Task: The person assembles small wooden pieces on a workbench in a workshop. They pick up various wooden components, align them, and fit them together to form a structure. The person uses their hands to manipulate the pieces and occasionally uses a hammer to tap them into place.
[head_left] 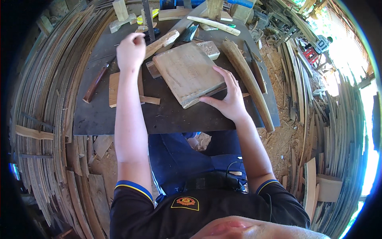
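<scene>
A thick square wooden block (189, 73) lies tilted across smaller wood pieces on the dark tabletop (99, 119). My right hand (230, 97) grips its right corner, thumb along the near edge and fingers on the top and side. To the left of the block, my left hand (131, 52) is raised with its fingers curled closed; whatever is inside them is hidden. Just beyond that hand stands a dark upright metal bar (148, 20). A rough wooden handle (163, 43) lies between the left hand and the block, close to a dark metal blade (189, 34).
Left on the table lies a tool with a reddish-brown handle (95, 84), near a flat wood offcut (114, 89). A long curved wooden piece (248, 85) lies at the right. Stacked wood strips (51, 79) line the left; more strips (334, 139) stand at the right.
</scene>
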A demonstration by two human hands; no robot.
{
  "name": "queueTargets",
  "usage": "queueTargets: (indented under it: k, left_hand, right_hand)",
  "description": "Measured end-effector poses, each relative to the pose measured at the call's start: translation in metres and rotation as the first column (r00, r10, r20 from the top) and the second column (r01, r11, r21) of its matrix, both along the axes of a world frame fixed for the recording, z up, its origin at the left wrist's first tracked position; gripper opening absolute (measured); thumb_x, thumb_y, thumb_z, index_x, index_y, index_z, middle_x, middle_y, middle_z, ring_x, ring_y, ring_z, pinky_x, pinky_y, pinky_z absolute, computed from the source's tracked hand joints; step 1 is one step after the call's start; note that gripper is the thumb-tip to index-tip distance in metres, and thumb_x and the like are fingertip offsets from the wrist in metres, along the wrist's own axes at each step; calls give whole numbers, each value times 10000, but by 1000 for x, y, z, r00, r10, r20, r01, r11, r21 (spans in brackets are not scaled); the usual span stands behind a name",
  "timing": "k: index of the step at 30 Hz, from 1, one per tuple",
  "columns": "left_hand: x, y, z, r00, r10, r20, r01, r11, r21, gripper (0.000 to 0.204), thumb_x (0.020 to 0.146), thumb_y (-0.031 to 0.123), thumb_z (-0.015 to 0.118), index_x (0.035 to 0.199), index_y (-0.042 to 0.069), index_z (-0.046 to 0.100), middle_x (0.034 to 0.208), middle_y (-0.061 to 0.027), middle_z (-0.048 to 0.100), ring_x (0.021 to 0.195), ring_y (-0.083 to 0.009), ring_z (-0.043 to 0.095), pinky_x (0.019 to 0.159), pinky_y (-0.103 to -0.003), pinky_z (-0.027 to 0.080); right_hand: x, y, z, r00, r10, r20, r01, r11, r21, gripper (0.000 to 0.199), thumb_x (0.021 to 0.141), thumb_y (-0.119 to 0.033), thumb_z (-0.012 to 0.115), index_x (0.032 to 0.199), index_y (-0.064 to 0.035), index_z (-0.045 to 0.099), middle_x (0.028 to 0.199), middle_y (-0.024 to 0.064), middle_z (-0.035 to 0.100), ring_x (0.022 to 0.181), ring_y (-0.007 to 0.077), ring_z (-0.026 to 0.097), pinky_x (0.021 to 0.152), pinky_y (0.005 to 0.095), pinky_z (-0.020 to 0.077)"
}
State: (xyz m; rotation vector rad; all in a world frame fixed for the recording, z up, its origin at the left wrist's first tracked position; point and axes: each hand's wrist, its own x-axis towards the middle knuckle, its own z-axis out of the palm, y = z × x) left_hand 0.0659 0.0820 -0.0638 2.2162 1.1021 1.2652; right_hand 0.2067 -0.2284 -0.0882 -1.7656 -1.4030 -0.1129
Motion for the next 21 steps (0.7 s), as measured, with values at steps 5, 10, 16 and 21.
queueTargets:
  k: [5,10,16,21]
  left_hand:
    - [-24,27,-15,939,202,-280,-226,972,-56,311,911,179,575,1156,135,762,1176,-187,733,1122,-363,693,973,-449,543]
    - [-17,25,-20,867,7,-498,-168,946,-278,330,930,256,606,1202,145,755,1265,-157,710,1214,-342,656,1027,-451,523]
    - [-16,24,-20,851,34,-524,-152,971,-184,359,952,319,553,1155,108,760,1220,-218,714,1193,-378,655,1057,-495,493]
    - [-12,13,-21,851,64,-521,-183,966,-181,398,951,324,537,1160,50,736,1188,-243,716,1157,-402,672,1021,-496,521]
  right_hand:
    - [-2,0,-1,1000,5,-14,-5,1000,3,955,649,-375,962,1454,-112,519,1379,138,598,1312,344,554,1121,476,391]
    - [-2,1,-4,1000,-17,-15,17,1000,-15,963,653,-389,960,1464,-127,510,1395,132,591,1319,345,549,1135,478,388]
    - [-2,1,-3,1000,-13,-15,13,1000,-16,967,648,-382,962,1463,-130,507,1394,130,590,1319,345,550,1121,477,393]
    - [-1,0,-4,1000,-9,-6,9,1000,-8,962,640,-370,966,1451,-118,513,1378,126,596,1314,346,553,1110,475,394]
